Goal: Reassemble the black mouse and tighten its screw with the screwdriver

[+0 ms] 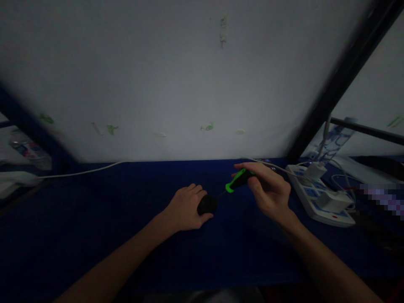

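Observation:
My left hand [188,208] is closed around a small, dark rounded object [207,205] on the blue tabletop. It resembles a computer mouse, though the dim light hides its details. My right hand [270,189] grips a screwdriver [241,180] with a black and bright green handle. The thin shaft slants down to the left, its tip at or very near the right side of the dark object. Whether the tip touches it I cannot tell.
A white power strip [318,195] with plugged-in adapters lies right of my right hand. White cables run along the wall [189,84]. Dark posts [341,80] stand at both sides. At far left are a plastic bottle [30,149] and another white strip [19,180].

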The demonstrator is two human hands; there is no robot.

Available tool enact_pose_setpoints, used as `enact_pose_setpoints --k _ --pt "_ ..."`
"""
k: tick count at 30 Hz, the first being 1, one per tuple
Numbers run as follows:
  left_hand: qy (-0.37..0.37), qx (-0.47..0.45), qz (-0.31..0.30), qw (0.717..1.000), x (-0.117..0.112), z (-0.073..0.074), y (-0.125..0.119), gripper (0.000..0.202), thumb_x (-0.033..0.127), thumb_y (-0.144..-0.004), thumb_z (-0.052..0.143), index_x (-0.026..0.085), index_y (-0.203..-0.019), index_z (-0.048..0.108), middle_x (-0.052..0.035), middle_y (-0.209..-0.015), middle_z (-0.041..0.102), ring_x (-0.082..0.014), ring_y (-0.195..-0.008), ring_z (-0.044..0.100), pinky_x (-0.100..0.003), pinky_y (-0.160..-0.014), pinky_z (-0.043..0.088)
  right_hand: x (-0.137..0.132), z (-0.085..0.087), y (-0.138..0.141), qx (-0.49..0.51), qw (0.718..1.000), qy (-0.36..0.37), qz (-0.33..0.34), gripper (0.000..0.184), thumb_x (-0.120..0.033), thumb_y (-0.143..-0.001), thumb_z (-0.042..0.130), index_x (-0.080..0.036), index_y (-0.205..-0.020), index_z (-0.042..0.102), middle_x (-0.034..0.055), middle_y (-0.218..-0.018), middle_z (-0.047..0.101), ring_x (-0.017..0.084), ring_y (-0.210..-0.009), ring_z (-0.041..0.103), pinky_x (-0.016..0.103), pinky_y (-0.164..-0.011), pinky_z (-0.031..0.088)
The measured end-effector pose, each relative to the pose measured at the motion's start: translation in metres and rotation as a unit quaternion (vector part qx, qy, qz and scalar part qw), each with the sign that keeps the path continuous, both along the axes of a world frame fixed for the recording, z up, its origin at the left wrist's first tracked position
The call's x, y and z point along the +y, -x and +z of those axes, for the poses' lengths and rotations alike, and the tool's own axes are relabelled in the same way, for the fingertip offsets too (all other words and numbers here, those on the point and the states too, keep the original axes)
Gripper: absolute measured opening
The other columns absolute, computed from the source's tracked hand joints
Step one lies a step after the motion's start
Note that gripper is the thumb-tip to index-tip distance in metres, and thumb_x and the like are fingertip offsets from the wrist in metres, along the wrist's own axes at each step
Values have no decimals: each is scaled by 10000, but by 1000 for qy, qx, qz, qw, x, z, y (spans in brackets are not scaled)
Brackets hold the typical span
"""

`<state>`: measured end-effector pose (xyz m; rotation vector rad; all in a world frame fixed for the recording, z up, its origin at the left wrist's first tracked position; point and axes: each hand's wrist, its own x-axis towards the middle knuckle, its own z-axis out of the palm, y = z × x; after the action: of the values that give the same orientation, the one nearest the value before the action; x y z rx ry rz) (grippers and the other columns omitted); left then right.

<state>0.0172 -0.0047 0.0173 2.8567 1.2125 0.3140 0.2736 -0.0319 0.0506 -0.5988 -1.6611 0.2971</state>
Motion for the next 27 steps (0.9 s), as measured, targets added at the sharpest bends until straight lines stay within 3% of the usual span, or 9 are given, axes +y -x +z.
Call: enact_pose_setpoints --k 3,5,9,12,15,20,24,27 --pt "2 1 0 1000 0 1 0 464 553 -824 802 185 -1084 691 -88 -1076 698 -316 -1028 638 -473 -909 536 -1 6 -1 -49 999 -16 -15 447 -176 -1064 497 -312 -1472 618 86 -1425 696 259 -1122 767 473 -963 635" --pt "3 2 1 1000 0 2 -1 457 551 -826 800 186 -1079 692 -87 -1073 697 -316 -1030 640 -471 -910 535 -3 10 -2 -52 998 -31 -36 438 -171 -1045 536 -324 -1440 650 73 -1421 703 269 -1171 745 477 -977 624" --pt "2 3 -1 1000 -1 3 -1 452 545 -830 795 185 -1083 690 -89 -1070 700 -316 -1028 643 -467 -920 532 -4 15 -3 -10 997 -29 -70 329 -193 -930 756 -359 -1213 791 39 -1122 804 257 -1017 754 429 -850 625" --pt "1 3 -4 1000 -1 3 -1 456 540 -831 792 186 -1098 688 -94 -1090 703 -315 -1029 645 -463 -928 530 -2 18 -5 30 999 10 -43 241 -264 -857 860 -336 -1086 831 34 -953 763 214 -845 704 365 -710 581" --pt "5 4 0 1000 -1 3 -1 456 538 -831 791 193 -1111 691 -96 -1095 704 -316 -1029 645 -455 -906 531 2 18 -6 59 998 31 -18 251 -407 -787 924 -298 -992 829 16 -849 693 181 -756 625 335 -662 521" --pt "11 7 3 1000 -1 4 -1 471 544 -835 787 184 -1126 695 -102 -1099 705 -324 -1048 642 -470 -932 529 8 11 -5 95 995 22 -9 456 -498 -642 994 -239 -783 647 -55 -676 552 127 -595 477 274 -529 367" --pt "8 7 1 1000 -1 4 -1 463 549 -841 777 183 -1112 694 -105 -1090 704 -319 -1020 641 -466 -908 534 9 5 -9 68 996 57 5 573 -559 -736 920 -247 -710 440 -94 -610 389 105 -527 330 266 -478 259" --pt "5 2 1 1000 -1 3 -1 448 546 -841 776 186 -1094 692 -101 -1082 703 -316 -1016 638 -466 -905 536 7 6 -10 29 998 51 -11 563 -462 -814 882 -245 -683 379 -93 -600 340 101 -521 315 273 -484 252"
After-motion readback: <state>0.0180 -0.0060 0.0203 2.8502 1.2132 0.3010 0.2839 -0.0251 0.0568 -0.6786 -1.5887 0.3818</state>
